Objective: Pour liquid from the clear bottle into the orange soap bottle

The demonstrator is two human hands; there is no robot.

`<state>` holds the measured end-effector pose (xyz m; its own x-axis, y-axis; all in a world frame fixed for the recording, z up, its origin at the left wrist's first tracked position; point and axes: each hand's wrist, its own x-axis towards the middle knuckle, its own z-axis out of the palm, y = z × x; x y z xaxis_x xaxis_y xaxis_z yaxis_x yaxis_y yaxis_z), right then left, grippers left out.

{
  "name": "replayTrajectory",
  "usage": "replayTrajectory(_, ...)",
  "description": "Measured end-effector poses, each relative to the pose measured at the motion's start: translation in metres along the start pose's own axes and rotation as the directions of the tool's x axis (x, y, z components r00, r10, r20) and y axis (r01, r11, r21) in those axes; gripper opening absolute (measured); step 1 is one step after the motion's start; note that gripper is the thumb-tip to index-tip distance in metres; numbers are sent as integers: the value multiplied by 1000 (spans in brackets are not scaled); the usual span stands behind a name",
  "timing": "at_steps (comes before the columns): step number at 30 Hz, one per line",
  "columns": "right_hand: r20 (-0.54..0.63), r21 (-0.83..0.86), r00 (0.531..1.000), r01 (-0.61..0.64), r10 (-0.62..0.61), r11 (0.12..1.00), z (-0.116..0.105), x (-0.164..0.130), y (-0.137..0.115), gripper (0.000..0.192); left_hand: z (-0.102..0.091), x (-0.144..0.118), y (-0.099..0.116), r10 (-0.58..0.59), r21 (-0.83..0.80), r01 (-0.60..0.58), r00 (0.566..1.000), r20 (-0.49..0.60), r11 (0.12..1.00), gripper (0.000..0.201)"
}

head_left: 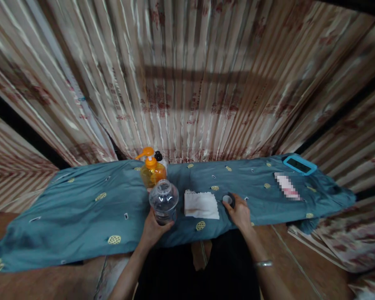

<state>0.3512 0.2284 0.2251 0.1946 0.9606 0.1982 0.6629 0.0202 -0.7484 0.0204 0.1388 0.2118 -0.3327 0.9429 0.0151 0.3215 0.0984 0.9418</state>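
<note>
left hand [152,230] is wrapped round a clear, rounded plastic bottle [163,201]. right hand [239,213] pinches a small round cap [227,199] on the patterned teal cloth [81,208], beside a square white napkin [201,205]

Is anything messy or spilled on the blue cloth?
Nothing looks spilled. The clear bottle stands upright in the left hand with no cap on it, and the right hand rests on a small dark cap beside the white cloth. The teal tablecloth hangs a bit crooked and wrinkled at its ends.
</note>
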Motion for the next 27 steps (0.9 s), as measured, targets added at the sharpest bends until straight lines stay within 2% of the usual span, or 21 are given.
replayTrajectory(2,6,35,998,61,-62,997,-2,0,-23,94,1,-1,0,10,8,-10,1000,-18,1000,57)
replayTrajectory(3,30,73,994,106,-108,992,0,1,-39,95,2,-2,-1,11,11,-11,999,-30,1000,58)
replayTrajectory(6,163,238,950,223,-266,945,14,10,-99,79,4,-4,0,6,-1,-6,998,-55,1000,62)
replayTrajectory(8,232,365,885,306,-404,879,30,17,-140,72,5,-7,0,3,-13,-4,996,-94,1000,65)
replayTrajectory(11,280,522,761,392,-586,758,55,28,-192,73,6,-13,0,1,-15,-3,991,-137,1000,65)
replayTrajectory(14,358,496,682,440,-638,749,73,34,-225,77,6,-17,-1,9,-17,-12,987,-163,1000,65)
replayTrajectory(17,440,377,630,518,-641,768,83,34,-241,75,5,-21,-3,16,-22,-19,988,-155,1000,67)
replayTrajectory(19,467,336,616,541,-635,771,87,31,-245,72,4,-22,-4,18,-24,-22,988,-155,999,67)
replayTrajectory(23,478,318,615,544,-627,776,91,28,-244,71,3,-22,-4,15,-10,-17,987,-158,1000,60)
replayTrajectory(27,433,327,653,528,-621,783,87,29,-234,70,3,-21,-4,23,-7,-24,986,-168,1000,66)
